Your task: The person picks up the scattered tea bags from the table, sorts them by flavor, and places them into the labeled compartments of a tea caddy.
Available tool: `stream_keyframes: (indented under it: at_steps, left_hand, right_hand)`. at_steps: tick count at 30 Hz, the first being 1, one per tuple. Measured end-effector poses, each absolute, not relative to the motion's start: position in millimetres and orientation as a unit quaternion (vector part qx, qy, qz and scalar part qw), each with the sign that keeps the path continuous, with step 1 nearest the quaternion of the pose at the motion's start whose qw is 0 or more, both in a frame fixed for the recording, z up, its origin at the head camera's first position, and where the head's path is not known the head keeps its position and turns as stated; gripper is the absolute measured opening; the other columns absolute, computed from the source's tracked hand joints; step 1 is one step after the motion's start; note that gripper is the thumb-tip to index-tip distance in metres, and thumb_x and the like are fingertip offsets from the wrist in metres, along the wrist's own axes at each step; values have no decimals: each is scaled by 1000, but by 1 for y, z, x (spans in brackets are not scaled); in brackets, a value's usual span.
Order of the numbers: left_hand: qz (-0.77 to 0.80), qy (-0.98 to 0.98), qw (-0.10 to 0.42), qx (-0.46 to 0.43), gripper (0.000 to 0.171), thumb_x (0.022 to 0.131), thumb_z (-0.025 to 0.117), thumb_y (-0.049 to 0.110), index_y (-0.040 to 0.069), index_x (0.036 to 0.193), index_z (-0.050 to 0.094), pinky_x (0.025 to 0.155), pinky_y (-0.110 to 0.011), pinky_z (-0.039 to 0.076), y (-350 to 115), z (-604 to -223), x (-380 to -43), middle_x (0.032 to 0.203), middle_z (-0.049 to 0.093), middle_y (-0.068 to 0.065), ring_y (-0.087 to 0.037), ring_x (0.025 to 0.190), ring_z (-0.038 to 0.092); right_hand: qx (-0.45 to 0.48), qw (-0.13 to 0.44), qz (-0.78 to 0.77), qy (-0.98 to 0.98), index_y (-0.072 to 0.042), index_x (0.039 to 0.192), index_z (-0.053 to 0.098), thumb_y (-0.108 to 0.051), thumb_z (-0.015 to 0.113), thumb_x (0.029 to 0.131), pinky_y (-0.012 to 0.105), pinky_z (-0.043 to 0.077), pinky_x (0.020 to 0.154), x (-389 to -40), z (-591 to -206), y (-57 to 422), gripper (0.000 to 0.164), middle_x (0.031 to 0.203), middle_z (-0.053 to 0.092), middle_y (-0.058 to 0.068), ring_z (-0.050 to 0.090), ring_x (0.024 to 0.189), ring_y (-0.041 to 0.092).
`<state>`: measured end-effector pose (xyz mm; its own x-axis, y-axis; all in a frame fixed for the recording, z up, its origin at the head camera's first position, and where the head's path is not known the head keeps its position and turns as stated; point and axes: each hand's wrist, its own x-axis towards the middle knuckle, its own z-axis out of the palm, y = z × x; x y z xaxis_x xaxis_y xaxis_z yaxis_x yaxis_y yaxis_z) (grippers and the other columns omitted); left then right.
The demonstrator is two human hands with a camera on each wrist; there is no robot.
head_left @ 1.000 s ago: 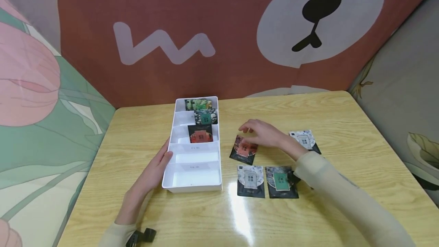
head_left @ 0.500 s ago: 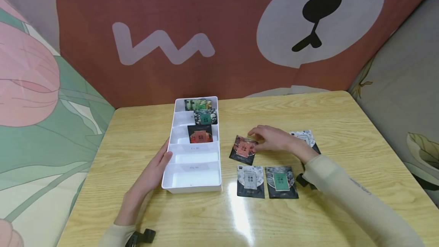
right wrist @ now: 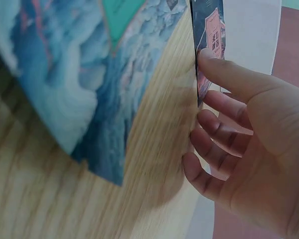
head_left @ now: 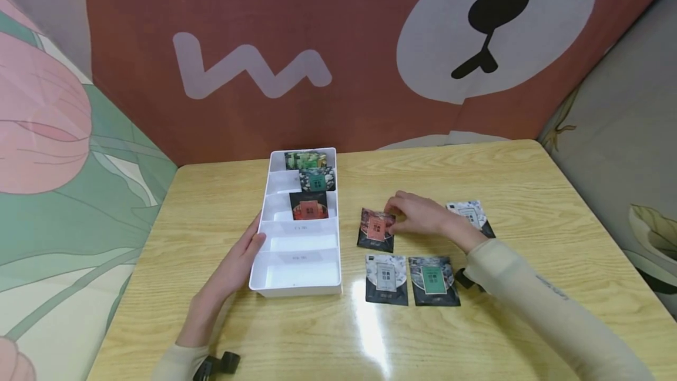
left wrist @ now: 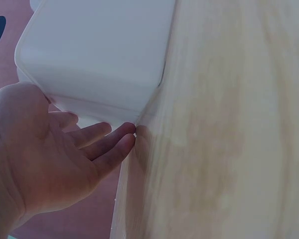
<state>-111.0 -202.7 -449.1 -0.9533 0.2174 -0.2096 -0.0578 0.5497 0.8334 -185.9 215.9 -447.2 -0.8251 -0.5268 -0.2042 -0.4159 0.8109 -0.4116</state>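
A white divided box (head_left: 295, 293) stands on the table left of centre. My left hand (head_left: 240, 260) holds its left side, thumb over the rim and fingers along the outer wall; the left wrist view shows the fingers (left wrist: 109, 152) against that wall. With thumb and index finger, my right hand (head_left: 423, 215) pinches the right edge of a red-labelled sachet (head_left: 375, 231), close to the tabletop. In front lie a grey-labelled sachet (head_left: 386, 280) and a green-labelled sachet (head_left: 435, 281), side by side. Another pale sachet (head_left: 471, 216) lies partly behind the right forearm.
Inside the box, the three far compartments hold a green-patterned sachet (head_left: 305, 160), a green-labelled sachet (head_left: 317, 180) and a red-labelled sachet (head_left: 309, 206). The two near compartments show bare white floors. A patterned cloth wall (head_left: 254, 122) rises behind the table (head_left: 211, 199).
My right hand has drawn back slightly to the right and now pinches the red-labelled sachet, which has turned a little straighter. The left hand and box stay put.
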Motion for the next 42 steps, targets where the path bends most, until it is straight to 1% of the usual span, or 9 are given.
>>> stream_keyframes:
  at_steps: [3,6,9,12,20,25,29,33,42]
  left_hand:
    - [475,866,144,48,57,107,28,50,38,160,10,119,-60,20,-202,-449,-111,167,14,-9,-38,149,24]
    - [480,864,143,51,57,108,29,48,37,160,10,119,-60,20,-201,-448,-111,167,14,-10,-39,148,24]
    - [484,862,141,54,56,108,29,46,36,160,10,119,-60,20,-201,-448,-111,167,14,-10,-39,148,24]
    - [481,863,141,52,57,108,29,48,37,160,10,119,-60,20,-201,-448,-111,167,14,-10,-38,149,24]
    - [467,870,152,42,59,105,27,55,40,159,8,119,-61,18,-202,-448,-113,168,12,-8,-39,150,21]
    - [470,867,160,37,59,105,26,56,40,159,7,119,-61,17,-202,-448,-112,168,10,-7,-39,151,18]
    - [471,866,161,37,58,105,25,56,42,159,6,119,-61,16,-203,-450,-112,168,9,-6,-38,152,16]
    - [475,864,160,38,58,106,26,54,41,159,6,119,-61,18,-203,-450,-112,168,9,-8,-39,151,19]
    - [473,865,161,29,59,104,26,58,44,158,7,118,-61,19,-203,-453,-113,168,9,-6,-39,151,20]
  right_hand:
    - [-242,157,-181,940,-18,118,65,-43,76,87,32,47,76,-186,-448,216,41,102,56,-2,51,87,14]
    - [-242,157,-200,936,-16,113,64,-36,76,89,33,50,80,-187,-447,216,33,101,57,-2,54,89,13]
    - [-241,163,-229,929,-15,106,61,-27,74,91,32,51,77,-187,-446,217,23,95,61,-2,57,84,12]
    - [-239,172,-252,922,-15,104,60,-21,71,93,31,50,71,-187,-445,217,17,89,64,-3,58,78,11]
    - [-250,158,-278,914,-20,108,62,-18,67,96,33,54,76,-186,-444,218,13,93,70,-3,64,84,11]
    - [-259,142,-303,906,-21,110,64,-17,63,98,30,52,68,-186,-439,221,12,87,71,-6,65,77,12]
    - [-264,130,-324,899,-20,112,66,-17,63,99,30,51,66,-185,-435,220,14,88,71,-5,66,77,13]
    - [-257,108,-348,895,-20,113,67,-17,63,99,31,52,66,-184,-435,221,15,89,71,-5,66,79,17]
    - [-231,71,-374,895,-21,106,72,-17,67,96,29,52,63,-182,-429,223,12,87,71,-5,64,76,18]
